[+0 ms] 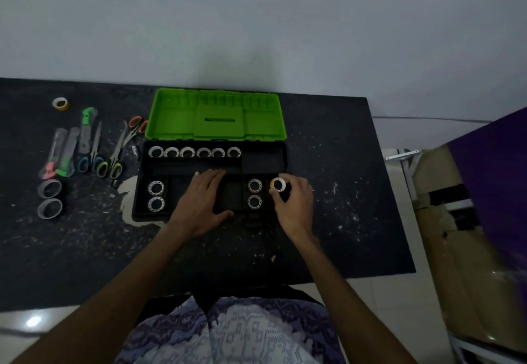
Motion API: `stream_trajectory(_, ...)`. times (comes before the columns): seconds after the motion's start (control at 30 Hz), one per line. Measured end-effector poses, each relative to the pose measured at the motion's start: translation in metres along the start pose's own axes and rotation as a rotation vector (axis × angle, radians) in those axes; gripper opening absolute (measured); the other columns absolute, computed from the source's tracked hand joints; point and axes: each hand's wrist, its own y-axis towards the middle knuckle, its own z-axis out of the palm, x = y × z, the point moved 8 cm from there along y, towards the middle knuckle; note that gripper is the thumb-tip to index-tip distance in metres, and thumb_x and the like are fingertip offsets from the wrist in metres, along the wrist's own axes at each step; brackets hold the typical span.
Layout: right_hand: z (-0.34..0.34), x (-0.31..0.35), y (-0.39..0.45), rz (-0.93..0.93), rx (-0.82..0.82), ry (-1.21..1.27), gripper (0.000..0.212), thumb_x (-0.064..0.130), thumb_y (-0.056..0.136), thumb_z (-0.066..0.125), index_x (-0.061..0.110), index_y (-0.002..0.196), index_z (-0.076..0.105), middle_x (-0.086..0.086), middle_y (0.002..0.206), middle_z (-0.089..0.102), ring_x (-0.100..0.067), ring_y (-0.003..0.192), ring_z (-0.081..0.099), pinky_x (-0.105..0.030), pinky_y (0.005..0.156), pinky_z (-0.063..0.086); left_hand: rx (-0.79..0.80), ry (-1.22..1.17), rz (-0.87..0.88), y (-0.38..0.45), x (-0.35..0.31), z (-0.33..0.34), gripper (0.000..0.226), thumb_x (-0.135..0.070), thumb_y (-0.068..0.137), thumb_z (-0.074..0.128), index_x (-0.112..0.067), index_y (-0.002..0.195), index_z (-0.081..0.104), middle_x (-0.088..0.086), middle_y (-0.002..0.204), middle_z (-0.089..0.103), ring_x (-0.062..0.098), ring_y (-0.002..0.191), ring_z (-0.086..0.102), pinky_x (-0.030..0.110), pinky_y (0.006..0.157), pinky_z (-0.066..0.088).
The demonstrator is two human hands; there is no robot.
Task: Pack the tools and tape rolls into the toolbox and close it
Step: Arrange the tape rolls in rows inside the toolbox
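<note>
**Green lid up, black tray part filled**

Black plastic makes up the toolbox [211,184] base, which sits mid-table with its green lid [215,114] open and leaning back toward the wall. Six small tape rolls [194,152] stand in a row along the tray's far compartment. Two more [155,195] lie in the near left compartment, one behind the other, and another pair [254,194] lies in a compartment right of centre.

The right hand [293,201] hovers over the tray's near right corner, thumb and fingertips pinching a white roll [278,184] held on edge just above the rightmost compartment; whether it touches the tray cannot be told. The left hand [204,201] lies flat, fingers straight and together, palm down on the middle of the tray, holding nothing.

On the dark speckled table [328,164] to the left of the box lie the tools: three utility knives [70,147] with grey bodies and green or pink ends, then three pairs of scissors [111,150] with blue, green and orange handles, side by side and pointing away from the person. Two wider grey rolls [50,198] sit near the table's left edge, close together, and a yellowish roll [60,103] stands alone at the far left. A purple cloth [496,181] drapes over something at the right edge.
</note>
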Motion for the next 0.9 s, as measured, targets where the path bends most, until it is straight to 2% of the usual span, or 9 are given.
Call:
stream_trajectory(0.1,-0.001,-0.007,0.001,-0.004,0.006,-0.108,0.038,0.033,0.087,0.071,0.032,0.123,0.059,0.008,0.122,0.054,-0.012,0.115,0.048,-0.027,0.101,0.034,-0.007,-0.020,-0.008,0.002,0.000,-0.003,0.101,-0.053,0.072,0.073,-0.009,0.150,0.026,0.010,0.151,0.033,0.027,0.142,0.025,0.036,0.121,0.003)
stream_trajectory(0.27,0.006,-0.005,0.008,-0.042,0.019,-0.286,0.047,0.033,0.086,0.072,0.030,0.130,0.053,0.009,0.128,0.057,-0.015,0.119,0.050,-0.036,0.103,0.033,-0.011,-0.062,-0.037,0.002,0.001,-0.001,0.100,-0.047,0.069,0.078,-0.011,0.148,0.029,0.008,0.150,0.034,0.026,0.142,0.024,0.039,0.121,0.006)
stream_trajectory(0.47,0.003,-0.011,0.010,-0.077,-0.058,-0.325,0.045,0.023,0.082,0.077,0.031,0.123,0.060,0.012,0.119,0.066,-0.014,0.105,0.060,-0.035,0.092,0.037,-0.009,-0.062,-0.048,0.003,0.000,-0.001,0.100,-0.047,0.068,0.079,-0.013,0.148,0.030,0.007,0.151,0.035,0.025,0.142,0.026,0.043,0.120,0.010)
stream_trajectory(0.57,0.006,-0.011,0.016,-0.082,-0.037,-0.350,0.043,0.022,0.082,0.078,0.033,0.120,0.062,0.016,0.113,0.069,-0.012,0.100,0.062,-0.033,0.087,0.036,-0.006,-0.053,-0.059,0.004,0.002,-0.001,0.102,-0.048,0.067,0.079,-0.014,0.148,0.030,0.007,0.151,0.034,0.025,0.143,0.026,0.044,0.120,0.012)
stream_trajectory(0.73,0.015,-0.013,0.019,-0.065,-0.010,-0.316,0.035,0.022,0.084,0.076,0.035,0.115,0.064,0.021,0.098,0.072,-0.010,0.091,0.060,-0.035,0.089,0.038,0.004,-0.045,-0.076,0.002,0.004,0.000,0.102,-0.051,0.068,0.077,-0.017,0.150,0.027,0.005,0.154,0.032,0.023,0.144,0.024,0.044,0.119,0.016)
stream_trajectory(0.9,0.016,-0.009,0.020,-0.107,0.007,-0.314,0.032,0.028,0.086,0.073,0.038,0.116,0.066,0.024,0.096,0.073,-0.008,0.087,0.057,-0.031,0.087,0.034,0.015,-0.046,-0.086,0.002,0.008,0.000,0.102,-0.053,0.068,0.076,-0.019,0.150,0.026,0.004,0.154,0.031,0.021,0.145,0.023,0.044,0.118,0.021)
